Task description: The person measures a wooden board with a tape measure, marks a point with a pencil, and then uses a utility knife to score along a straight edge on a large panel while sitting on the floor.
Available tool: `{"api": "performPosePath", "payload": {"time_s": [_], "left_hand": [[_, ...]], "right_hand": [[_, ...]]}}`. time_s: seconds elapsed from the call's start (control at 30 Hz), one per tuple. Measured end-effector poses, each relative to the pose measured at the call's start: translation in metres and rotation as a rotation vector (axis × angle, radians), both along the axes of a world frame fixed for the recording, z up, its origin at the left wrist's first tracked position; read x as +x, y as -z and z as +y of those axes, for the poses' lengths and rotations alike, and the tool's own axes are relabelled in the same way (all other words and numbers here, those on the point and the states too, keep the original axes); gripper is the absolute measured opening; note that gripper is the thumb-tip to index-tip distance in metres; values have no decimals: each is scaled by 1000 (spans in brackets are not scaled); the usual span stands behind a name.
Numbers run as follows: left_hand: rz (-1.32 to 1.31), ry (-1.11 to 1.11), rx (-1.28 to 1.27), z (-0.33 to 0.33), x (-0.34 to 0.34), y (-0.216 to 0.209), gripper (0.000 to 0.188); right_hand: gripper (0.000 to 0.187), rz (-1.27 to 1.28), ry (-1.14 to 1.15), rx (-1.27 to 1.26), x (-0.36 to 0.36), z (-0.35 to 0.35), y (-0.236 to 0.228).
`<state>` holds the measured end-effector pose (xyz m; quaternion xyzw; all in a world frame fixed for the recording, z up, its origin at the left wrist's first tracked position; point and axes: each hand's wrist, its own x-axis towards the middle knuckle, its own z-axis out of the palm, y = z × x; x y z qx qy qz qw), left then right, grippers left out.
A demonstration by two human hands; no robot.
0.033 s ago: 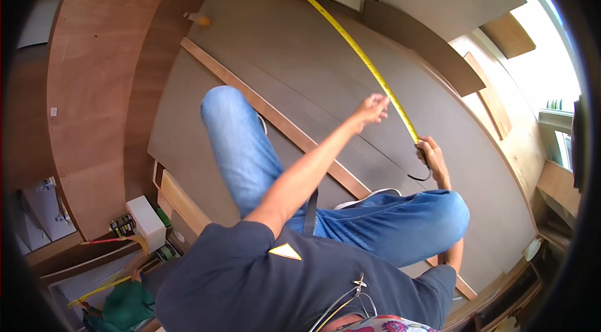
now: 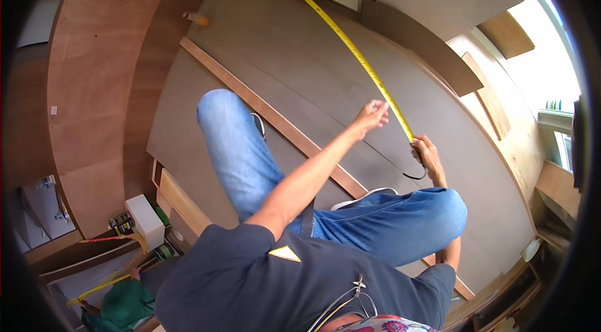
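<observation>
My right hand [image 2: 428,155] grips the case of a tape measure [image 2: 416,153], a dark strap looping below it. The yellow blade [image 2: 350,47] runs out from it to the far left, its end near the panel's far edge. Close beside the blade is my left hand [image 2: 374,115], fingers curled; I cannot tell whether it touches the blade or what is in it. Under both hands lies a large grey-brown panel [image 2: 300,69]. My right arm passes beneath my bent right knee [image 2: 447,213].
A long wooden strip [image 2: 250,95] lies across the panel. A small bottle with orange contents [image 2: 200,20] is at its far left. Grey boards [image 2: 438,0] lean at the far right. A tall plywood panel [image 2: 94,81] stands left; a white box [image 2: 145,222] sits lower left.
Both hands have shifted very slightly left and nearer, and the tape's blade moved with them. My left shoe shows more beside the knee.
</observation>
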<state>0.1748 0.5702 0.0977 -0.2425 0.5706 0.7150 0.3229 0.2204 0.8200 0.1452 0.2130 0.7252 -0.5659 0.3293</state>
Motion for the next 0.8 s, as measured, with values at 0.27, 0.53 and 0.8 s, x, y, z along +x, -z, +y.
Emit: {"api": "performPosePath", "payload": {"time_s": [0.27, 0.53, 0.8], "left_hand": [[110, -256, -258, 61, 21, 3, 20], [203, -512, -589, 7, -37, 21, 15], [318, -691, -561, -121, -117, 2, 9]], "right_hand": [[31, 163, -264, -7, -3, 10, 14], [32, 184, -445, -39, 15, 91, 60], [28, -159, -286, 110, 149, 318, 58]]}}
